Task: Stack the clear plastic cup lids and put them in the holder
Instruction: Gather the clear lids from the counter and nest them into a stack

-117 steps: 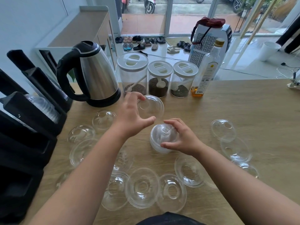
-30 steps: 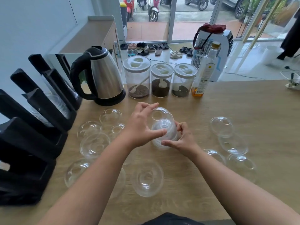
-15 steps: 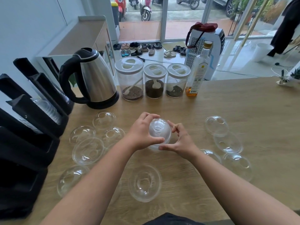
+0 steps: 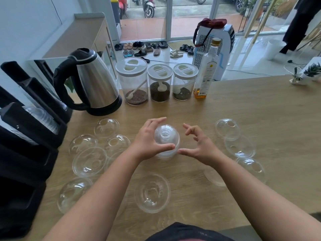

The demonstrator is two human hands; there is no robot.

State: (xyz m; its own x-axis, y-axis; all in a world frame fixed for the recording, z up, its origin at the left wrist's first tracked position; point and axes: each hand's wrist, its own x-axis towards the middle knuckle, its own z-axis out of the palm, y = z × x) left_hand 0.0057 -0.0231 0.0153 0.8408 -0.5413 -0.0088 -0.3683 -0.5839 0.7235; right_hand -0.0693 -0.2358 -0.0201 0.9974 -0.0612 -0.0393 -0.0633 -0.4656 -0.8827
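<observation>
A stack of clear dome lids (image 4: 166, 141) stands at the middle of the wooden table (image 4: 260, 110). My left hand (image 4: 149, 139) grips its left side, thumb in front and fingers behind. My right hand (image 4: 198, 143) hovers just right of the stack with fingers spread and curled; only the thumb tip is near the rim. Loose dome lids lie around: several at the left (image 4: 89, 161), one near me (image 4: 152, 193), several at the right (image 4: 239, 147). The black lid holder (image 4: 29, 134) stands at the left edge with lids in a slot.
A steel kettle (image 4: 92, 82) stands at the back left. Three lidded jars (image 4: 159, 83) and a bottle of amber liquid (image 4: 205, 70) line the back edge. A small plant (image 4: 311, 72) sits at the far right corner.
One more lid went onto the stack since a second ago. My right hand has let go and drawn slightly to the right, fingers spreading. My left hand keeps its hold.
</observation>
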